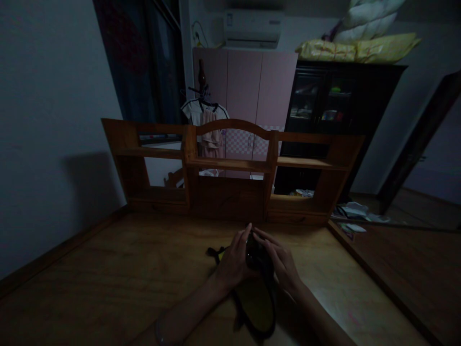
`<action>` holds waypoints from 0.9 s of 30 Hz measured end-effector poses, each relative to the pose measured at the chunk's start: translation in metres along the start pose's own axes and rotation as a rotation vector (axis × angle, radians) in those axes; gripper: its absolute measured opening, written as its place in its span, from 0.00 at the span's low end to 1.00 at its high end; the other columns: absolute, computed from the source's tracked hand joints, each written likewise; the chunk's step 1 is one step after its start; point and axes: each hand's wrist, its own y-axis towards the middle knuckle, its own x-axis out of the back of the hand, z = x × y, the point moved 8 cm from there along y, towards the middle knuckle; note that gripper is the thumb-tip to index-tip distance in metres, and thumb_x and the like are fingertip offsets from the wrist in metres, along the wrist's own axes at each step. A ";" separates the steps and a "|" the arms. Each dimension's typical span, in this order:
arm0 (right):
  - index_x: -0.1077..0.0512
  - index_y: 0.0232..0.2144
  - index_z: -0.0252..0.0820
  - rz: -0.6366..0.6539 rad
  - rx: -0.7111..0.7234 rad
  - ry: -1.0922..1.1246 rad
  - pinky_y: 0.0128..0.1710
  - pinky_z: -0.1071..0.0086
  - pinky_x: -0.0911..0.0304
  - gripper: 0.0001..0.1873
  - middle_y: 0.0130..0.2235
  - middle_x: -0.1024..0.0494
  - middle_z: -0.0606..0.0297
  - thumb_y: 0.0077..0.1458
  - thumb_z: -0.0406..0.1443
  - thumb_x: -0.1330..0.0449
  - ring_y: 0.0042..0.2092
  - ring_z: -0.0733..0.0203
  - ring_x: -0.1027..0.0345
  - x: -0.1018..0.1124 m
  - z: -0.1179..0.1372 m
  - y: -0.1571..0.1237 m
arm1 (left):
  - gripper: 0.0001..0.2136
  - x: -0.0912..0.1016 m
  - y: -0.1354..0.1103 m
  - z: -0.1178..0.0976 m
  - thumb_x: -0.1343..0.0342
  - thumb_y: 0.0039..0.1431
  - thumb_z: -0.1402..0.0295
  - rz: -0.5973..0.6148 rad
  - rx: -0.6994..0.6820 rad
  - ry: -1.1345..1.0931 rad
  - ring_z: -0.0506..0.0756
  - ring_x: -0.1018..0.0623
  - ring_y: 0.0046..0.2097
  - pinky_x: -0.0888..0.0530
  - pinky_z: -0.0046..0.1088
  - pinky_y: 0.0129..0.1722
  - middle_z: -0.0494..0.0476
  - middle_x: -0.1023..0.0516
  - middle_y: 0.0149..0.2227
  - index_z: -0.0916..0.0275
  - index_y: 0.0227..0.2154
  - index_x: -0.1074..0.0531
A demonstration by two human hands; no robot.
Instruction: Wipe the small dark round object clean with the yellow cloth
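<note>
Both hands are cupped around a dark, glossy object [253, 253] just above the board; its kind is hard to make out in the dim light. My left hand [234, 257] holds its left side, fingers pointing up and forward. From the right, my right hand [282, 262] wraps it, with fingertips over its top near the left fingers. Beneath and between the forearms lies a flat yellow item with a black edge [256, 307], perhaps a case or pouch. A black strap-like end [215, 252] sticks out on its left. The hands hide its middle.
The wide wooden board [144, 274] spreads under the hands. At its far edge stands a wooden shelf unit [230, 166]. A white wall [54, 144] borders the left. Beyond are a pink wardrobe [243, 86] and a black cabinet [324, 105]. Papers and bags [355, 211] lie at the right.
</note>
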 end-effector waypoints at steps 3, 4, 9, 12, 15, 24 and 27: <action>0.25 0.45 0.50 -0.068 -0.023 0.013 0.54 0.59 0.38 0.14 0.53 0.27 0.63 0.61 0.39 0.48 0.53 0.55 0.33 0.003 -0.010 0.003 | 0.52 0.001 0.001 -0.002 0.32 0.44 0.61 0.012 -0.014 -0.011 0.65 0.42 0.62 0.37 0.47 0.58 0.66 0.46 0.61 0.58 0.64 0.64; 0.25 0.45 0.50 -0.081 -0.021 0.019 0.53 0.60 0.37 0.13 0.51 0.26 0.63 0.59 0.39 0.46 0.52 0.55 0.32 0.003 -0.013 0.004 | 0.52 0.001 0.001 -0.003 0.33 0.44 0.61 0.017 -0.020 -0.009 0.65 0.41 0.62 0.37 0.47 0.58 0.66 0.45 0.61 0.58 0.64 0.64; 0.27 0.47 0.49 -0.090 -0.046 0.004 0.47 0.63 0.33 0.15 0.45 0.22 0.64 0.57 0.36 0.43 0.46 0.57 0.28 0.002 -0.027 0.002 | 0.53 -0.003 0.001 -0.008 0.32 0.43 0.61 0.071 -0.072 0.042 0.64 0.38 0.60 0.34 0.44 0.56 0.65 0.43 0.59 0.58 0.64 0.63; 0.27 0.46 0.49 -0.100 -0.033 -0.073 0.46 0.64 0.33 0.14 0.44 0.22 0.65 0.56 0.34 0.43 0.44 0.57 0.27 0.003 -0.030 0.000 | 0.54 -0.005 0.000 -0.010 0.31 0.41 0.62 0.095 -0.109 0.055 0.64 0.38 0.59 0.34 0.43 0.56 0.65 0.43 0.59 0.57 0.64 0.64; 0.27 0.45 0.50 -0.101 -0.006 -0.147 0.47 0.64 0.33 0.14 0.44 0.22 0.66 0.57 0.34 0.44 0.44 0.58 0.28 0.002 -0.028 -0.003 | 0.55 -0.007 0.000 -0.008 0.31 0.39 0.62 0.116 -0.107 0.068 0.64 0.37 0.58 0.32 0.43 0.55 0.64 0.42 0.58 0.56 0.64 0.65; 0.27 0.45 0.52 -0.132 0.050 -0.253 0.46 0.66 0.33 0.15 0.44 0.22 0.67 0.59 0.33 0.47 0.43 0.59 0.27 0.003 -0.022 -0.005 | 0.56 -0.007 0.001 -0.009 0.31 0.39 0.61 0.142 -0.107 0.056 0.64 0.36 0.58 0.33 0.43 0.55 0.64 0.42 0.58 0.57 0.64 0.65; 0.27 0.45 0.52 -0.144 0.066 -0.281 0.44 0.67 0.33 0.15 0.43 0.21 0.68 0.59 0.33 0.47 0.42 0.59 0.26 0.003 -0.022 -0.006 | 0.57 -0.008 0.001 -0.008 0.30 0.37 0.61 0.163 -0.086 0.039 0.65 0.37 0.58 0.32 0.43 0.54 0.64 0.42 0.58 0.56 0.64 0.65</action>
